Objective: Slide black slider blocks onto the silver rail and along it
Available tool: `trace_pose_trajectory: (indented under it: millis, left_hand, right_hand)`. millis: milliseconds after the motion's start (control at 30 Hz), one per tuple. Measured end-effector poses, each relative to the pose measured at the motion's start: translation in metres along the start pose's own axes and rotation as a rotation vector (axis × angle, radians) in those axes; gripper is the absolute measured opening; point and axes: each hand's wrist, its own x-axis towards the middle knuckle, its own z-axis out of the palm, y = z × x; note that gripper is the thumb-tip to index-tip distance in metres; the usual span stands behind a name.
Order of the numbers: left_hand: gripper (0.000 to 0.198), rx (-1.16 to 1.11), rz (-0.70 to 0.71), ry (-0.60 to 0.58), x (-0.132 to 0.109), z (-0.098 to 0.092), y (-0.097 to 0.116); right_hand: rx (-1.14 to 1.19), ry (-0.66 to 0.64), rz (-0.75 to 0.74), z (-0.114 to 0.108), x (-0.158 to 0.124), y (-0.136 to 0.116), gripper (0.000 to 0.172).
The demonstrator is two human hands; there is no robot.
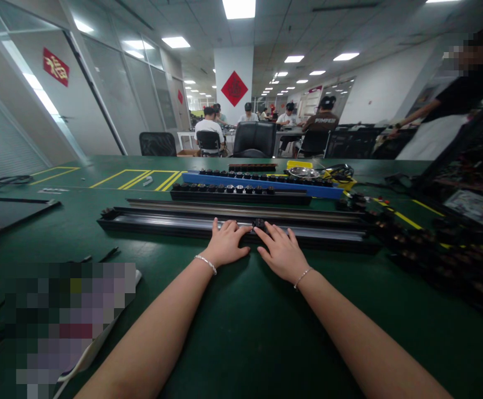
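A long black track [170, 221] with a shiny metallic inside lies across the table. My left hand [227, 244] rests over its near edge, fingers spread, the index finger reaching toward a small black part [259, 223] in the track. From the other side my right hand [283, 252] comes in with its fingers apart, fingertips at or very close to that part. Whether the fingertips press on it is hard to make out. Behind lies another long dark rail [233, 209].
Farther back, a black strip [241, 197] and a blue strip [324, 191] carry rows of small black parts. Many dark parts [441, 257] are heaped at right. A metal dish [305, 173] and yellow tray [299, 164] stand beyond. A blurred-out item [79, 316] lies front left.
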Motion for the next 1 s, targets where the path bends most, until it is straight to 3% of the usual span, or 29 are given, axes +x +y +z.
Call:
trace_pose_trajectory:
  millis: [633,1000]
  left_hand:
    - [0.060,-0.013,0.012,-0.053,0.0026,-0.0012,0.0060]
    - [0.065,-0.009,0.016,-0.045,0.0013,-0.0016,0.0071]
  right_hand:
    - [-0.077,0.068,0.031,0.0068,0.0017,-0.0020,0.060]
    - [-0.099,0.095,0.016,0.0049,0.0003,-0.0046,0.055]
